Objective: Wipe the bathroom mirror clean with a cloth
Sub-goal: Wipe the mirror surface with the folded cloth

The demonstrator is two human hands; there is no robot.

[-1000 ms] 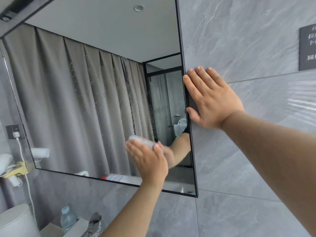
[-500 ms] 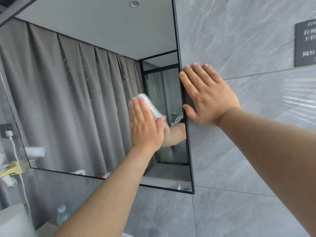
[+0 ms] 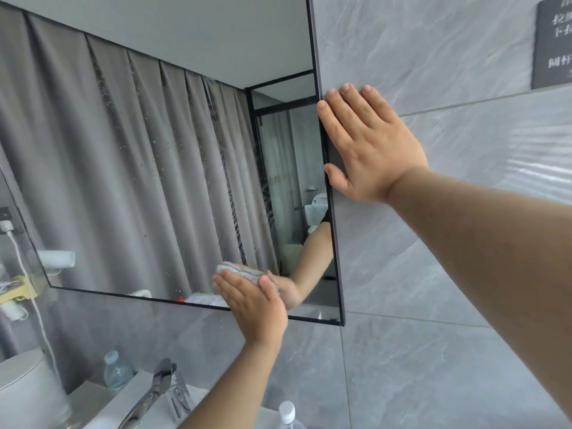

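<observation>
The mirror [image 3: 139, 156] hangs on a grey tiled wall [image 3: 433, 351] and has a thin black frame. The glass reflects a grey curtain and carries scattered spots, with a band of streaks right of centre.

The cloth [image 3: 236, 270] is small, grey and bunched. It lies against the glass near the mirror's lower edge, closer to the lower right corner than to the left one. The left hand [image 3: 255, 308] presses it there with fingers straight and together and the palm toward the glass, gripping nothing. Only a strip of cloth shows above the fingertips. The heel of the hand overlaps the lower frame.

The right hand [image 3: 371, 147] lies flat on the wall tile just beside the mirror's right edge, about halfway up. Its fingers are straight, close together and point upward. The thumb and the side of the index finger touch the black frame. It holds nothing.

Below the mirror stands a chrome faucet [image 3: 154, 394], with a clear water bottle [image 3: 116, 371] to its left near the wall. A dark sign [image 3: 554, 41] with white characters is fixed to the wall at upper right.
</observation>
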